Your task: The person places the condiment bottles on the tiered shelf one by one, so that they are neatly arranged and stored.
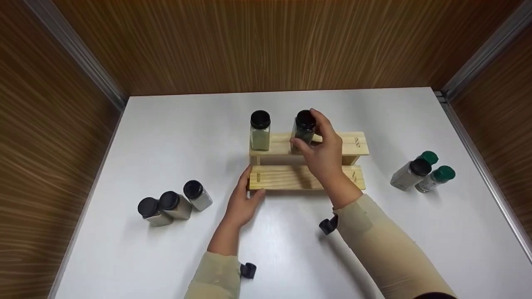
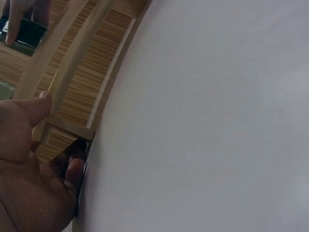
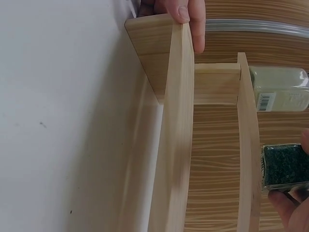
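Observation:
A two-step wooden spice rack (image 1: 291,177) stands mid-table. My left hand (image 1: 242,203) grips its left end, the thumb at the front edge of the lower step and the fingers around the side. With thumb and fingers my right hand (image 1: 326,154) holds a square spice jar (image 1: 305,119) by its sides, black-capped and upright at the middle of the upper step. Dark green flakes fill this jar (image 3: 285,165), and its base is right at the step's board in the right wrist view. Another black-capped jar (image 1: 260,135), pale green inside, stands on the upper step's left end.
On the left of the table is a group of black-capped jars (image 1: 178,206) with greyish or pale contents. To the right, a black-capped jar (image 1: 407,175) stands with two green-capped jars (image 1: 434,179). Wood-grain panels (image 1: 282,45) wall the table at the back and sides.

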A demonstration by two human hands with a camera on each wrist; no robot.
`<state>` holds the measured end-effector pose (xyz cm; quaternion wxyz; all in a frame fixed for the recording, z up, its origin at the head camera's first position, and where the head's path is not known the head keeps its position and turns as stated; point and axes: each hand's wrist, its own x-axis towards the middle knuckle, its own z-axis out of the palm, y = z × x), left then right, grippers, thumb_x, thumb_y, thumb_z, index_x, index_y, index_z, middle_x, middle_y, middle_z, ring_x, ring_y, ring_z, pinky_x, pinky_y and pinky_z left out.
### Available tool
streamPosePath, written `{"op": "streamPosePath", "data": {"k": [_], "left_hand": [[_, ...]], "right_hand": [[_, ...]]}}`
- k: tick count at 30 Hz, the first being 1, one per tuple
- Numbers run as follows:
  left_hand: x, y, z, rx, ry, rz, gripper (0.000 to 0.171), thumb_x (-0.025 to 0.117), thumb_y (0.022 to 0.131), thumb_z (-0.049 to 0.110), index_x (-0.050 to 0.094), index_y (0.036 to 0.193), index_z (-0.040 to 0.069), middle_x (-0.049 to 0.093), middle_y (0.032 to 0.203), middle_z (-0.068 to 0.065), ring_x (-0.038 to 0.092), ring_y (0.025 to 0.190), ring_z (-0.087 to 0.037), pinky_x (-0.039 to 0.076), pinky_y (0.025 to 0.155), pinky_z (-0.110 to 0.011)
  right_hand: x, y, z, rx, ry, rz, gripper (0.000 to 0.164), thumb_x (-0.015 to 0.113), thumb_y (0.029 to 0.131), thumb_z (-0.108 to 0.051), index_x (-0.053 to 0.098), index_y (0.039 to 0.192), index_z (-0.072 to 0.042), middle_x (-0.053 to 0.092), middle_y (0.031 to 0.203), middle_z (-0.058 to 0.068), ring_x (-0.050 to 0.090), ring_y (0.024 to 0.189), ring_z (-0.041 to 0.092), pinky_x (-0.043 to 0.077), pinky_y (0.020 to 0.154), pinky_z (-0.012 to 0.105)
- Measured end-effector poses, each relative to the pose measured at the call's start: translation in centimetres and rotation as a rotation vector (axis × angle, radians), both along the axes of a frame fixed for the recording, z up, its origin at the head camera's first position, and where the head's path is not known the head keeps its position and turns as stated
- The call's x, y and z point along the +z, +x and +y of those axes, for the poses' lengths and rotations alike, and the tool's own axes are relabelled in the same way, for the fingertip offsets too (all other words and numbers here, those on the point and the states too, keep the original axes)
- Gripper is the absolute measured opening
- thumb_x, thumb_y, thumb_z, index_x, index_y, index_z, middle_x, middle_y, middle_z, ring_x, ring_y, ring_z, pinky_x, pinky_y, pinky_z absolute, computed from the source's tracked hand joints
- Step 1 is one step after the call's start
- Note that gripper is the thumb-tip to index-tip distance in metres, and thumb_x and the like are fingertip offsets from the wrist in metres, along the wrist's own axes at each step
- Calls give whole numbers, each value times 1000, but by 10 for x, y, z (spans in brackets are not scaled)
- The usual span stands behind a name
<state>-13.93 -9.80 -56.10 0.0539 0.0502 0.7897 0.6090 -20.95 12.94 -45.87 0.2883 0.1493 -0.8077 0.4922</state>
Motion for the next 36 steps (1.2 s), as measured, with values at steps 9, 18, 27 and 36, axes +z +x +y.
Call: {"op": "streamPosePath", "data": {"k": [9,18,27,36], "left_hand": [[1,0,0,1,-10,-4,79,68,104,12,23,169,10,32,168,-24,30,155,-40,28,124,-56],[0,0,1,2,2,3,78,67,104,11,23,169,8,36,165,-26,35,152,-41,30,123,-56],[0,0,1,10,-1,8,78,67,104,11,24,169,8,35,166,-25,33,154,-40,28,124,-55],[0,-1,0,14,-1,-2,78,67,104,11,24,169,9,35,167,-24,32,154,-39,27,125,-55]], "right_hand": [[1,-4,-5,18,18,-60,76,91,85,-9,52,150,-1,65,137,20,68,110,31,63,82,44],[3,-6,-8,28,3,-119,77,90,86,-7,49,152,-3,62,141,19,66,115,31,64,76,40],[0,-6,-8,35,13,-80,80,91,85,-9,49,152,-4,64,139,19,67,112,30,64,73,40],[-2,-6,-9,16,23,-125,91,92,85,-12,39,159,-8,67,127,19,67,109,32,64,76,44]]}}
